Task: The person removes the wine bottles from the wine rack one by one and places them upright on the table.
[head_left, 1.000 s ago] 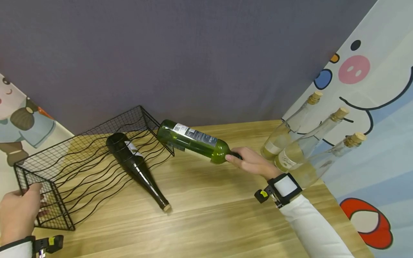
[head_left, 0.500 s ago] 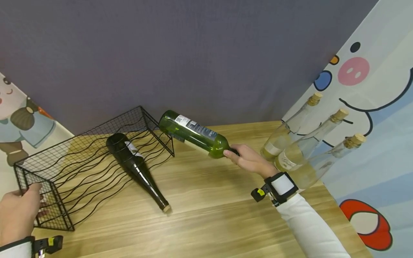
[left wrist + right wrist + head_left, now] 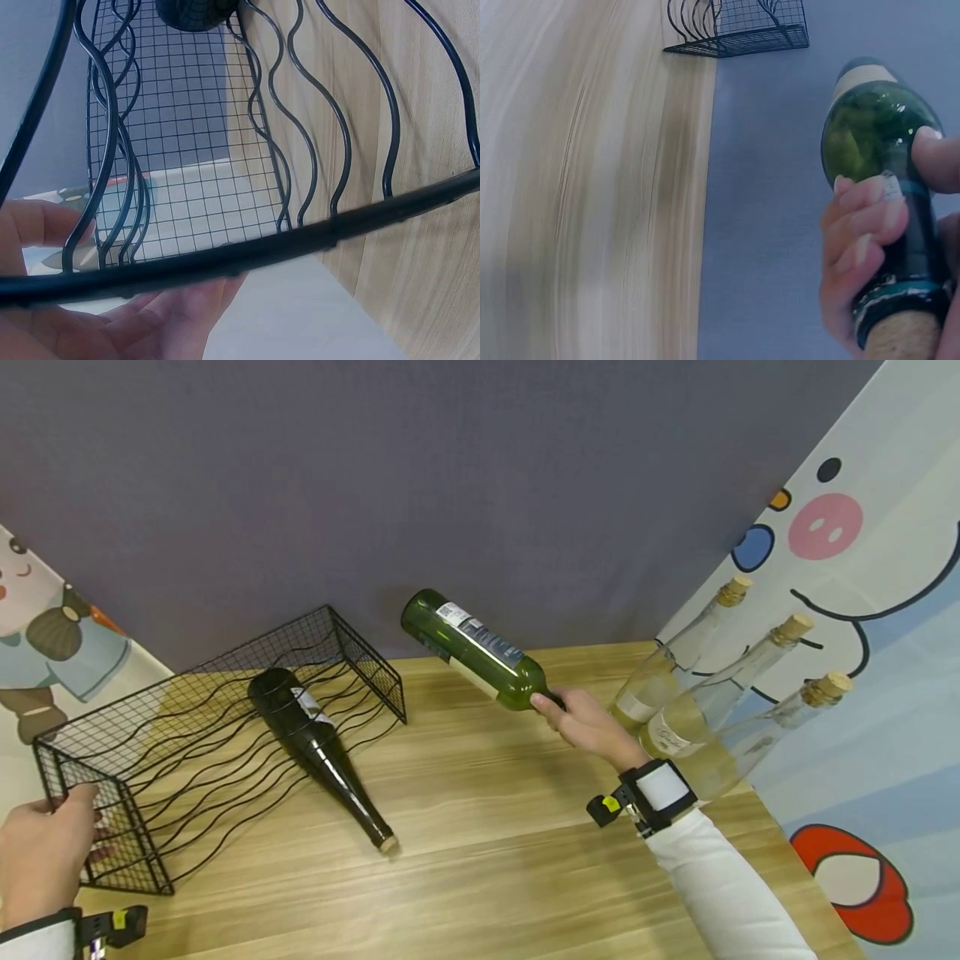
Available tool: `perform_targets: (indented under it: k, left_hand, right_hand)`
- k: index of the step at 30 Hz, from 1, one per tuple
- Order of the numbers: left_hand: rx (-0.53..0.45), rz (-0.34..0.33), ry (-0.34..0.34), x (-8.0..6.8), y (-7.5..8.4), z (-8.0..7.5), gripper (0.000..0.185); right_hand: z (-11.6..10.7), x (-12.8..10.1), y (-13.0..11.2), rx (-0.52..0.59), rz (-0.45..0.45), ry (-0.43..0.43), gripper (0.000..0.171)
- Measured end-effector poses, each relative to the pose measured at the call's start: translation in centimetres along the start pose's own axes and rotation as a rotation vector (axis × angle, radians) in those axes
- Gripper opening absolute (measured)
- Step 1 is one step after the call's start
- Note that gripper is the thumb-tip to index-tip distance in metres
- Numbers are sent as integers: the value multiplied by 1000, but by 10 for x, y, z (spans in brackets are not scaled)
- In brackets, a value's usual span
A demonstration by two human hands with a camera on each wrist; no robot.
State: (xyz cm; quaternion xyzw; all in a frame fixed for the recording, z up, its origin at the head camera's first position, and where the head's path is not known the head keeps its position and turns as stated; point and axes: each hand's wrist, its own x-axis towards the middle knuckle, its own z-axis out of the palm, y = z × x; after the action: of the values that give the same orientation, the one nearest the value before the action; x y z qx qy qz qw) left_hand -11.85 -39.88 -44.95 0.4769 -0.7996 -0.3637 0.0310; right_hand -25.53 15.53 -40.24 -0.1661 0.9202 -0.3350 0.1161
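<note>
My right hand (image 3: 581,718) grips a green wine bottle (image 3: 480,652) by its neck, base tilted up toward the back left. In the right wrist view its cork (image 3: 904,337) shows below my curled fingers (image 3: 859,225). My left hand (image 3: 48,847) holds the near left end of a black wire wine rack (image 3: 217,760); the left wrist view shows the thumb and fingers around that end frame. A dark wine bottle (image 3: 315,752) lies in the rack, its corked neck pointing out to the front right.
Three clear corked bottles (image 3: 708,710) stand close together on the wooden table (image 3: 480,860) at the right. A grey backdrop (image 3: 450,485) rises behind the table. Printed curtains (image 3: 885,693) hang at the sides.
The green bottle has swung right and up, its base moving away from the rack's right end. My left hand, the rack and the dark bottle have stayed in place.
</note>
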Motion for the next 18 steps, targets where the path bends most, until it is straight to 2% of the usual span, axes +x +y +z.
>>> perform_targets:
  k: [7,13,18]
  left_hand:
    - [-8,0,-1,-1,-1,0,70]
    - [4,1,2,-1,-3,2,71]
    - [2,6,4,-1,-2,1,71]
  right_hand:
    - [2,0,3,18,42,5,44]
    - [7,3,5,-47,150,31,48]
    - [14,6,8,-81,206,66,48]
